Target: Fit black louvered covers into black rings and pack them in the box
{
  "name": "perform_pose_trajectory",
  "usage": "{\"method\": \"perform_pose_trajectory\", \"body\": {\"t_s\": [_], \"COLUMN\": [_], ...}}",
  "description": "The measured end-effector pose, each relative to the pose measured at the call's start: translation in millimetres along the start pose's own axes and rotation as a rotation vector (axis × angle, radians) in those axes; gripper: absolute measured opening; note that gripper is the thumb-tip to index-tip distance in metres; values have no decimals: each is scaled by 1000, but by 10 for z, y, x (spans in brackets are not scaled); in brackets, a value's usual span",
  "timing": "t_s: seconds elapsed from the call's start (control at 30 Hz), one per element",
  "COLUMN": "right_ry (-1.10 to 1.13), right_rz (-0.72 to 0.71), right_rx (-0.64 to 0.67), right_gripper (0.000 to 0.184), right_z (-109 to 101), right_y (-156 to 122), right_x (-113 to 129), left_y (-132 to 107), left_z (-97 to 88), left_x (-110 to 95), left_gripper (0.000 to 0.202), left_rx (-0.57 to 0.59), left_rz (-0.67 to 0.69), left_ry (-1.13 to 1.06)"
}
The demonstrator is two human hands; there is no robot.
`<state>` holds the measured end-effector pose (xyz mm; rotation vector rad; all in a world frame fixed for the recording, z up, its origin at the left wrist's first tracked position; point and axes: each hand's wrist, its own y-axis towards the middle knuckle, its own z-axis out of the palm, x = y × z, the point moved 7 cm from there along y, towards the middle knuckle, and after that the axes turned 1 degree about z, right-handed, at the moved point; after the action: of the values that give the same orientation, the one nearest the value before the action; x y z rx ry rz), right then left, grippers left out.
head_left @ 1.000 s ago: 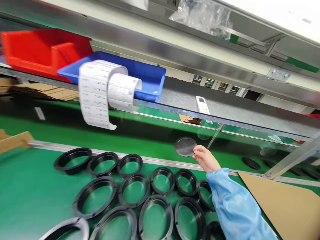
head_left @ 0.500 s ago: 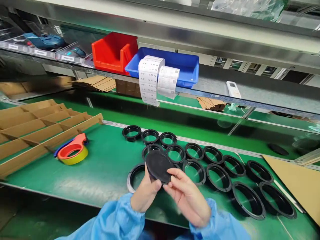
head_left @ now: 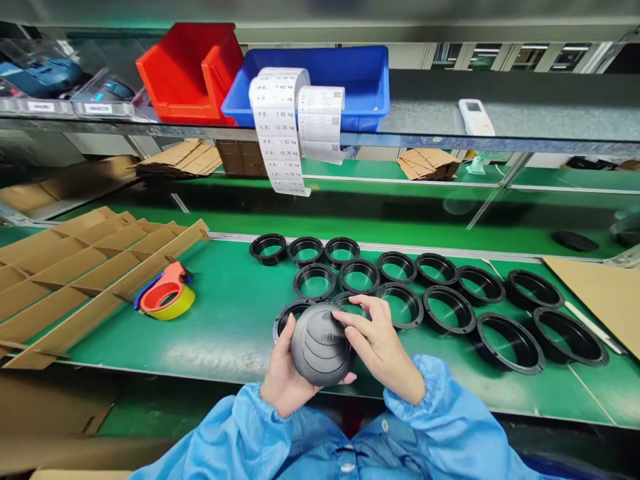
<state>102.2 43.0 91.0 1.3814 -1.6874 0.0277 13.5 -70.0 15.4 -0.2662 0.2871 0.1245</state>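
Note:
A dark grey, dome-shaped round part (head_left: pixel 321 350) with curved ridges and a small raised mark near its top faces up in front of me. My left hand (head_left: pixel 287 380) is closed around its left side and underside, thumb along the edge. My right hand (head_left: pixel 383 347) rests its fingertips on the upper right of the dome, fingers apart; its thumb is hidden. Just behind the dome stands a black flanged ring (head_left: pixel 290 320), partly covered by it. Another black ring (head_left: pixel 360 275) lies farther back among several like it on the green table (head_left: pixel 225 333).
A cardboard divider grid (head_left: pixel 100 267) lies at left, beside a red tape dispenser (head_left: pixel 167 290) with yellow tape. Above, a shelf carries a red bin (head_left: pixel 185 73), a blue tray (head_left: pixel 360 87) with hanging label rolls (head_left: pixel 280 133), and a white handheld device (head_left: pixel 476 118). Flat cardboard (head_left: pixel 595 293) lies at right.
The round part has been turned from its flat black face to its ridged dome. My right hand has shifted from its lower edge to its upper right. The view has tilted down.

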Motion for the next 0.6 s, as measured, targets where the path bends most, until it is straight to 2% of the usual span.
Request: {"method": "perform_pose_trajectory", "body": {"t_s": [0.2, 0.43, 0.6], "right_ry": [-14, 190, 401], "right_rz": [-70, 83, 202], "right_rx": [28, 165, 117], "right_gripper": [38, 45, 54], "right_z": [78, 172, 163], "right_y": [-98, -12, 51], "right_x": [-32, -189, -279], "left_y": [42, 85, 84], "left_z": [77, 20, 41], "left_x": [59, 132, 134], "left_gripper": [52, 48, 49], "left_rx": [-24, -97, -52], "left_rz": [8, 4, 16], "left_ry": [12, 40, 32]}}
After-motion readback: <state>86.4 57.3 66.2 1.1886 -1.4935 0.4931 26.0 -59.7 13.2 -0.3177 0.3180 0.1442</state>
